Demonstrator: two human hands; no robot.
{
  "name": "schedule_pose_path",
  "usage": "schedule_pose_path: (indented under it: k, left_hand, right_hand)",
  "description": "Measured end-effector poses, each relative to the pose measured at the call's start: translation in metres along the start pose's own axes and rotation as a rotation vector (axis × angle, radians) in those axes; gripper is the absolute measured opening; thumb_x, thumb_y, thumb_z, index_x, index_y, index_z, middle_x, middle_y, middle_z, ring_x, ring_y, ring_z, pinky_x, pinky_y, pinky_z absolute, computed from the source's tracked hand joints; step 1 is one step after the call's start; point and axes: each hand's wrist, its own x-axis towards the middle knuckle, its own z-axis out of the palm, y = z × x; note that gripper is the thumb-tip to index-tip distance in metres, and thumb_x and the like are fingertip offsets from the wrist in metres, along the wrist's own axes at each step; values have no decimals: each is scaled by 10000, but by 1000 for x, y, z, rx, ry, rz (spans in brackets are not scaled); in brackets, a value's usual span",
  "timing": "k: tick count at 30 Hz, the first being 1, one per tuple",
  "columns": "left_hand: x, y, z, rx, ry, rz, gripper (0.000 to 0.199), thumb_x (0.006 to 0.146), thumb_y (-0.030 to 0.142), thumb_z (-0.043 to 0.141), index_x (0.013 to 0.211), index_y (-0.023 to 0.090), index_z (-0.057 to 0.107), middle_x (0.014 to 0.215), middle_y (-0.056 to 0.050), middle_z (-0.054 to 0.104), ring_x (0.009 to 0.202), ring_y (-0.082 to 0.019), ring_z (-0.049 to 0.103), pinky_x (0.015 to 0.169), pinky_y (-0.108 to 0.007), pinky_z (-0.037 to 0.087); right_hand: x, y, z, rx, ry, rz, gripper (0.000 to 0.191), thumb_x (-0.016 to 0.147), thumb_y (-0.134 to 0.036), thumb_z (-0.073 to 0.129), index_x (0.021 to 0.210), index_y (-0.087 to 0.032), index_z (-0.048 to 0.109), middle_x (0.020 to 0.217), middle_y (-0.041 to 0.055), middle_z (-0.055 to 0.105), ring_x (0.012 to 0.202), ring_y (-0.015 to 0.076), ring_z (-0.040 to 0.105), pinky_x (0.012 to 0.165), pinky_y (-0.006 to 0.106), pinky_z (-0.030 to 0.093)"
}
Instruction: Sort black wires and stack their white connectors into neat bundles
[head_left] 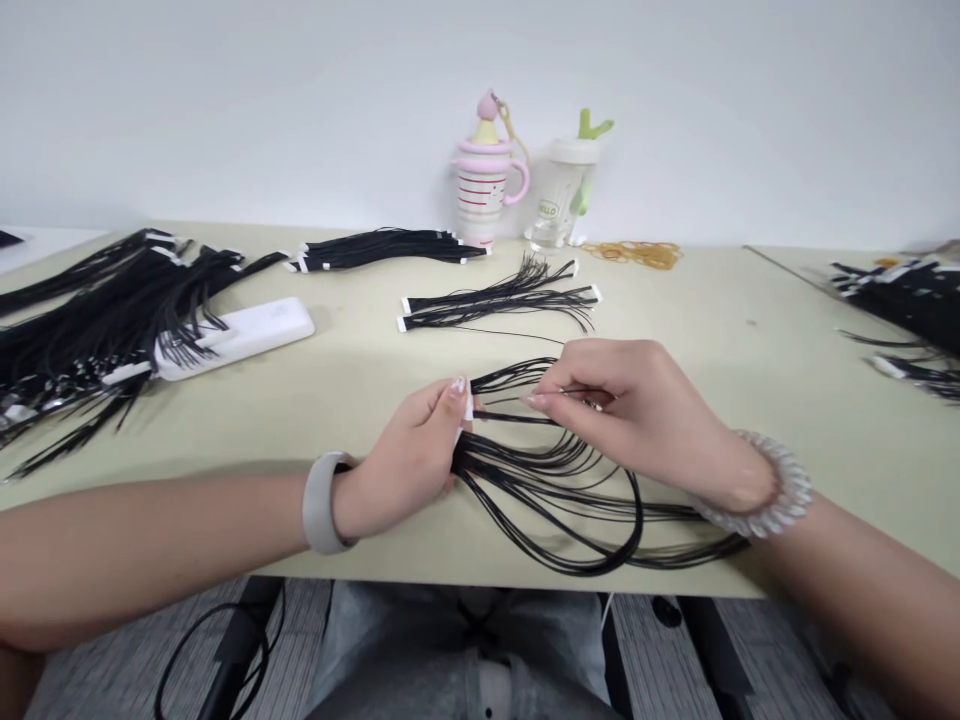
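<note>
My left hand is closed on white connectors at the end of a bundle of thin black wires. The thumb presses on the upper connector. Just to the right, my right hand pinches a single black wire between thumb and forefinger. The other wires spread out below and behind my right hand, some bent into a loop over the table. Beyond my hands lie two short black wire bundles with white connectors.
Black wire bundles are heaped at the left beside a white oblong object. Another bundle lies behind. A pink-lidded mug, clear cup and yellow rubber bands sit near the wall. More wires lie right.
</note>
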Motion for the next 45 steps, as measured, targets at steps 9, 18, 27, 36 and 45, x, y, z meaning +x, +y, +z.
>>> schedule_pose_path:
  k: [9,18,27,36,45]
  left_hand:
    - [0,3,1,11,-22,-10,360,848,486,346,672,181,421,447,66,362,334,-47,338,312,-168,282]
    - [0,4,1,38,-27,19,378,851,488,331,634,182,384,427,72,344,331,-49,337,321,-170,289]
    - [-2,7,-1,201,-126,52,379,868,464,300,643,179,409,407,61,366,372,-68,353,366,-186,297]
    - [0,3,0,136,-66,87,389,866,455,316,600,178,381,428,56,358,397,-67,352,384,-188,307]
    - [1,3,-1,246,-118,166,354,879,420,304,629,184,390,426,56,379,413,-79,361,417,-199,330]
  right_hand:
    - [1,3,4,-31,23,-30,135,793,-198,533,676,-156,585,608,-22,508,557,61,424,545,200,333]
    - [0,8,6,-177,45,-172,115,805,-145,509,747,-143,608,633,-3,508,596,72,451,554,199,337]
    - [-1,2,18,-348,51,-247,231,868,-239,422,784,-127,605,688,27,520,623,93,465,553,220,346]
    - [-2,5,20,-511,-50,-310,252,876,-241,390,708,-145,551,696,13,548,646,96,492,571,223,347]
    - [-4,4,22,-616,70,-473,212,856,-175,416,661,-170,499,642,-12,513,560,97,388,509,254,262]
